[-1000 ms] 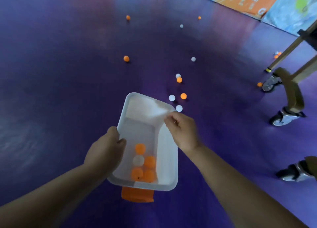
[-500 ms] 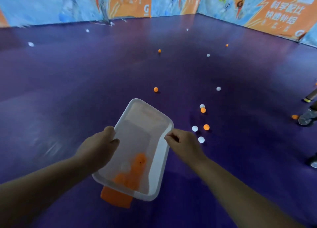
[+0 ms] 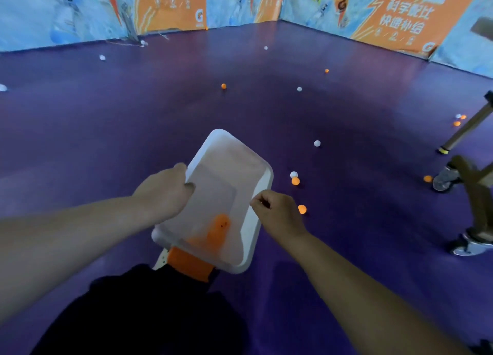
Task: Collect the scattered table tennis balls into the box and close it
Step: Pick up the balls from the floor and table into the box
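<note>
Carry the box level to the next cluster of balls

The white plastic box (image 3: 226, 192) is held off the purple floor (image 3: 133, 120) in both hands. The left hand (image 3: 162, 194) has its grip clamped on the box's left rim, thumb hooked inside. The right hand (image 3: 277, 216) pinches the right rim with fingers (image 3: 257, 204) drawn together on the edge. A few orange balls (image 3: 216, 229) sit blurred at the near, lower end of the box, which tilts toward the person. An orange part (image 3: 190, 264) shows under the near end; whether it is the lid cannot be told.

Most balls are not yet collected. The nearest lie just right of the box: an orange ball (image 3: 302, 208) near the right hand, and a white ball (image 3: 293, 174) touching another orange ball (image 3: 295, 181). More lie well apart toward the banner walls (image 3: 170, 5) and beside a wheeled frame (image 3: 450, 178).

To do this well, I judge the box should stay tilted toward the body so the light balls do not roll out. Set it down beside the near cluster, then free the right hand to pick. Walk slowly; loose balls underfoot could slip or crush.
</note>
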Tool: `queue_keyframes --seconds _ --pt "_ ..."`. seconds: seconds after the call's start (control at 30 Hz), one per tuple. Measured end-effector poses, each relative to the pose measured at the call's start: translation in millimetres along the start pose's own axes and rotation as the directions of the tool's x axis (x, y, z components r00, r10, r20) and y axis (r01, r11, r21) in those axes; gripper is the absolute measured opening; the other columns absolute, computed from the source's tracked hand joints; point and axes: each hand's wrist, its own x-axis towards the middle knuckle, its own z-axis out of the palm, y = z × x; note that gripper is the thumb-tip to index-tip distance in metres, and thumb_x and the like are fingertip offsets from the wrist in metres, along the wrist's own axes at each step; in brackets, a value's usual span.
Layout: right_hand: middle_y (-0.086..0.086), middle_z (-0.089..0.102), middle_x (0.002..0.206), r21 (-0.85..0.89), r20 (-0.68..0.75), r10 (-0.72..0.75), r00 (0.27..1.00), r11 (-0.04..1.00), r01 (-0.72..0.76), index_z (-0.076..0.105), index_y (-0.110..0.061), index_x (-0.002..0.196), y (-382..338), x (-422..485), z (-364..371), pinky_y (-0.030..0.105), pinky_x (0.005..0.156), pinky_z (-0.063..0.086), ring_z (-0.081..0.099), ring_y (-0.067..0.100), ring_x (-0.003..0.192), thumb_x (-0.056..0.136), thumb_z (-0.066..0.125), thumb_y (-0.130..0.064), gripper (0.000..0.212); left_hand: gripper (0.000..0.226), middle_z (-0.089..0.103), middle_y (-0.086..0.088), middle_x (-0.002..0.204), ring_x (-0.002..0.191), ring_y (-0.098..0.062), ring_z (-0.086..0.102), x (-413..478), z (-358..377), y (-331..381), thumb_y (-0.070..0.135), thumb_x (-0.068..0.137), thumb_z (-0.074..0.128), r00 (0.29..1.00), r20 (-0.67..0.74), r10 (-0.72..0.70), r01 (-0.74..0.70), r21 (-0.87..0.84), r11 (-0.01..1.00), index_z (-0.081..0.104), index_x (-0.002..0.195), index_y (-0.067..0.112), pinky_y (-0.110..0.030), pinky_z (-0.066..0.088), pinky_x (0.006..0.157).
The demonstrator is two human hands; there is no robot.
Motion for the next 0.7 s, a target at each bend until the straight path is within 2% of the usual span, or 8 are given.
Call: queue_keyframes --seconds 0.07,0.17,0.27,0.37,0.47,0.57,0.63,0.7 --pt "0.003 0.061 0.063 -0.027 -0.001 0.056 0.998 0.998 -0.056 0.060 -0.010 0.071 15.7 17.3 -0.2 0.035 0.053 0.042 0.046 0.011 0.055 0.088 0.052 -0.024 0.024 0.018 0.050 -0.004 0.081 0.072 -0.029 0.049 33.9 21.9 2.4 0.028 0.096 0.038 1.000 0.005 0.019 -0.019 -0.015 1.000 0.039 0.097 0.010 -0.035 0.036 0.059" --pt "-0.004 0.052 0.055 -0.095 -0.014 0.177 0.984 0.979 -0.177 0.051 -0.014 0.061 47.2 42.9 1.4 0.033 0.052 0.039 0.042 0.009 0.052 0.090 0.051 -0.025 0.031 0.017 0.048 -0.007 0.082 0.070 -0.030 0.045 89.3 60.7 2.1 0.024 0.096 0.040 0.998 0.024 0.063 -0.061 -0.054 0.997 0.036 0.091 0.009 -0.034 0.035 0.063" --pt "-0.002 0.055 0.054 -0.158 -0.043 0.329 0.943 0.930 -0.332 0.042 -0.024 0.053 88.1 69.0 8.2 0.033 0.052 0.039 0.056 0.015 0.059 0.092 0.048 -0.028 0.040 0.015 0.048 -0.001 0.073 0.060 -0.021 0.047 143.0 97.3 -2.9 0.024 0.096 0.040 0.994 0.058 0.095 -0.086 -0.141 0.986 0.039 0.091 0.010 -0.032 0.033 0.053" --pt "0.003 0.064 0.068 -0.192 -0.074 0.486 0.871 0.850 -0.490 0.053 -0.018 0.063 127.9 94.3 24.3 0.031 0.052 0.035 0.049 0.013 0.055 0.090 0.046 -0.027 0.029 0.016 0.048 0.000 0.072 0.063 -0.020 0.048 200.0 132.9 -11.6 0.027 0.096 0.040 0.990 0.105 0.094 -0.067 -0.237 0.969 0.040 0.091 0.011 -0.031 0.032 0.052" --pt "-0.010 0.056 0.061 -0.224 -0.091 0.609 0.788 0.759 -0.612 0.056 -0.022 0.069 164.6 118.4 43.4 0.024 0.049 0.034 0.044 0.006 0.052 0.088 0.043 -0.019 0.023 0.016 0.051 -0.003 0.072 0.062 -0.022 0.049 255.9 166.0 -17.1 0.026 0.094 0.042 0.985 0.149 0.082 -0.035 -0.290 0.956 0.042 0.091 0.010 -0.033 0.033 0.054" --pt "-0.012 0.049 0.062 -0.246 -0.133 0.710 0.692 0.653 -0.717 0.049 -0.023 0.067 204.6 143.6 64.4 0.023 0.048 0.030 0.040 0.006 0.053 0.088 0.039 -0.015 0.024 0.014 0.055 -0.008 0.075 0.065 -0.026 0.052 308.7 195.3 -16.8 0.023 0.094 0.043 0.974 0.207 0.092 -0.021 -0.322 0.946 0.042 0.090 0.009 -0.035 0.035 0.056" --pt "-0.009 0.054 0.079 -0.275 -0.128 0.761 0.636 0.589 -0.760 0.053 -0.024 0.075 231.5 158.2 79.3 0.025 0.053 0.033 0.046 0.010 0.063 0.088 0.040 -0.016 0.020 0.011 0.057 -0.010 0.078 0.066 -0.025 0.052 339.5 211.9 -13.3 0.021 0.094 0.043 0.963 0.245 0.111 -0.020 -0.346 0.938 0.043 0.091 0.010 -0.035 0.035 0.056" --pt "-0.001 0.055 0.115 -0.289 -0.119 0.806 0.580 0.531 -0.797 0.058 -0.021 0.109 254.3 169.0 94.6 0.027 0.066 0.037 0.054 0.016 0.089 0.090 0.043 -0.018 0.024 0.010 0.059 -0.010 0.083 0.071 -0.027 0.055 365.5 226.7 -10.0 0.021 0.094 0.043 0.954 0.272 0.128 -0.018 -0.375 0.927 0.044 0.098 0.012 -0.036 0.037 0.059"
